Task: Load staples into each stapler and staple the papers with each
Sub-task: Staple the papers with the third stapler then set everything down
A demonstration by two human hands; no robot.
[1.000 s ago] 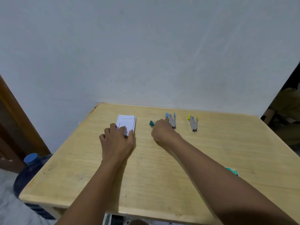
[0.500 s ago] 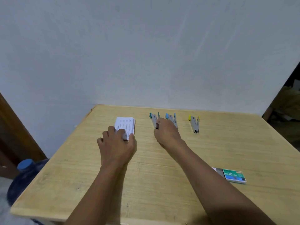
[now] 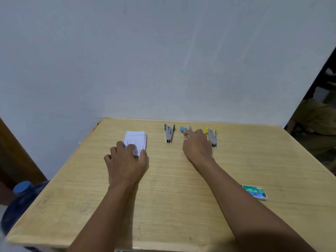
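Observation:
Three small metal staplers lie in a row near the far edge of the wooden table (image 3: 163, 197): a green-tipped stapler (image 3: 169, 133), a blue-tipped stapler (image 3: 184, 130) and a yellow-tipped stapler (image 3: 212, 136). My right hand (image 3: 197, 146) rests over the blue-tipped stapler, fingers curled onto it and hiding most of it. A small stack of printed papers (image 3: 136, 141) lies to the left, with my left hand (image 3: 125, 161) pressing flat on its near end. A green staple box (image 3: 255, 192) lies at the right, beside my right forearm.
A plain wall rises right behind the table. A blue water jug (image 3: 21, 195) stands on the floor at the left, below the table edge. A dark opening with clutter is at the far right.
My right hand has left the green-tipped stapler, which now lies uncovered, and moved right onto the blue-tipped one. The left hand stays on the papers.

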